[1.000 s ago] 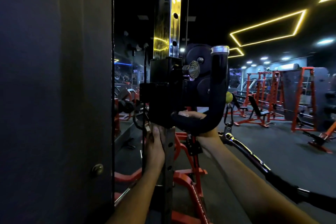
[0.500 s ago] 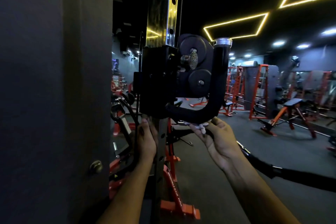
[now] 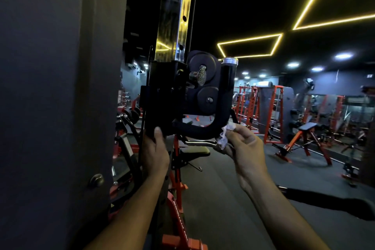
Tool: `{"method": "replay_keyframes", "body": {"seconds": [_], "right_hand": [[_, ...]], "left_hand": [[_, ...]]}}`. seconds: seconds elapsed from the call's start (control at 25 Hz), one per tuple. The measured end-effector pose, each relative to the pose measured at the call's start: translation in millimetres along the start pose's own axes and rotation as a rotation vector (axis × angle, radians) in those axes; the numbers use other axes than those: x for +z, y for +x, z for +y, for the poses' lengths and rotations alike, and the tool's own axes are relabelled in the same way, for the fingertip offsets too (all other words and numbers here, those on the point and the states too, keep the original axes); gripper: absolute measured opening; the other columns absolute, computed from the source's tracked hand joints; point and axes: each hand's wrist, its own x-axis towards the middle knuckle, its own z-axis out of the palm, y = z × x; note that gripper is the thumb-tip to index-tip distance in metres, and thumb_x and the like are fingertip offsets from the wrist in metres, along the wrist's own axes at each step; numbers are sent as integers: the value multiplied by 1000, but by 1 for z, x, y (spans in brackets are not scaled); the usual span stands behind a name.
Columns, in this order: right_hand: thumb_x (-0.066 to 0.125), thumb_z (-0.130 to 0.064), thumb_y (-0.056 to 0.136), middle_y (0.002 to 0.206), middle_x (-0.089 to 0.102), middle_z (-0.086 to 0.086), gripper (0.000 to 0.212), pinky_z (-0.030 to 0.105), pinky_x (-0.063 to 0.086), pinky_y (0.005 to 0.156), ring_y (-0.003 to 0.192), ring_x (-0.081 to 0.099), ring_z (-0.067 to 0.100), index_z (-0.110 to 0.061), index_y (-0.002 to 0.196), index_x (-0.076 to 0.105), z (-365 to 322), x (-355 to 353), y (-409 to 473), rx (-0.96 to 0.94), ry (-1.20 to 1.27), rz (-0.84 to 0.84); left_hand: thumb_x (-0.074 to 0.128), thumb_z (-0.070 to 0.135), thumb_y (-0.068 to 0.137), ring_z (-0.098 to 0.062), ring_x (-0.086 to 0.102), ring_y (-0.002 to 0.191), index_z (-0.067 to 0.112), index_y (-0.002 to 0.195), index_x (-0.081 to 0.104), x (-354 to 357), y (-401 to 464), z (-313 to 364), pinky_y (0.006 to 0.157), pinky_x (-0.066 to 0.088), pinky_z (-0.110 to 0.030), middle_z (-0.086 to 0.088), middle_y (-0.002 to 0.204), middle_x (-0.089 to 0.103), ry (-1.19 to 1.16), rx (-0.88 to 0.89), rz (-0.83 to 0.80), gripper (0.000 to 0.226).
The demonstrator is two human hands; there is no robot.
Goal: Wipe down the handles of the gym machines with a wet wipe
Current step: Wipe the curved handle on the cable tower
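Head view, gym interior under dim light. The left hand (image 3: 155, 153) grips the lower edge of the black metal carriage block (image 3: 162, 97) that rides on the upright chrome column with round holes (image 3: 175, 12); its thumb lies up against the block's front face and the fingers wrap behind, out of sight. To the right of this hand, the black curved foam-covered handle (image 3: 205, 131) sweeps from the block's underside outward and then up, ending in a silver metal cap (image 3: 229, 60). Two black round pulley discs (image 3: 203, 79) with a brass-coloured knob sit within the handle's curve, above both hands. The right hand (image 3: 246, 148) pinches a crumpled white wet wipe (image 3: 225, 134) between thumb and curled fingers; the wipe touches the outer bend of the handle, at the lower right of its curve, just above and left of the right hand. Left of the left hand stands a dark grey flat panel (image 3: 50, 87) bearing a round bolt head. Beyond the right hand, well apart, stand red steel racks (image 3: 269, 111) and an inclined bench with black pad (image 3: 307, 128) on the grey floor. Yellow light strips (image 3: 249, 46) cross the black ceiling.
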Motion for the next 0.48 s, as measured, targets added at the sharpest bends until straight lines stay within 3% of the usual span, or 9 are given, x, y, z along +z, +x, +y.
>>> {"method": "replay_keyframes", "body": {"seconds": [0.12, 0.2, 0.28, 0.48], "right_hand": [[69, -13, 93, 95, 76, 1, 12, 21, 56, 77, 88, 71, 11, -13, 103, 75, -25, -10, -1, -389, -209, 70], [69, -6, 93, 106, 72, 4, 16, 10, 49, 83, 97, 68, 14, -11, 107, 74, -43, -8, 6, -797, -614, 66], [67, -6, 91, 114, 67, 12, 20, 6, 40, 94, 106, 60, 21, -4, 110, 73, -61, -2, 28, -1150, -939, -23], [67, -10, 89, 122, 69, 13, 31, 37, 35, 114, 124, 58, 29, -4, 119, 69, -76, 7, 62, -1419, -1444, -308]], "left_hand": [[59, 42, 100, -7, 43, 120, 17, 156, 30, -2, -3, -10, 93, 37, -30, 10, 134, 45, 156, 147, -58, 67], [67, 47, 94, -14, 47, 129, 16, 157, 27, -5, -2, -23, 97, 40, -32, 4, 143, 48, 261, 256, -40, 81], [67, 50, 91, -25, 54, 129, 13, 154, 32, -3, 0, -28, 95, 41, -31, -8, 141, 55, 298, 262, -25, 81], [60, 61, 88, -28, 53, 132, 13, 157, 27, -4, -1, -28, 102, 44, -37, -11, 144, 54, 300, 248, -40, 90]]}}
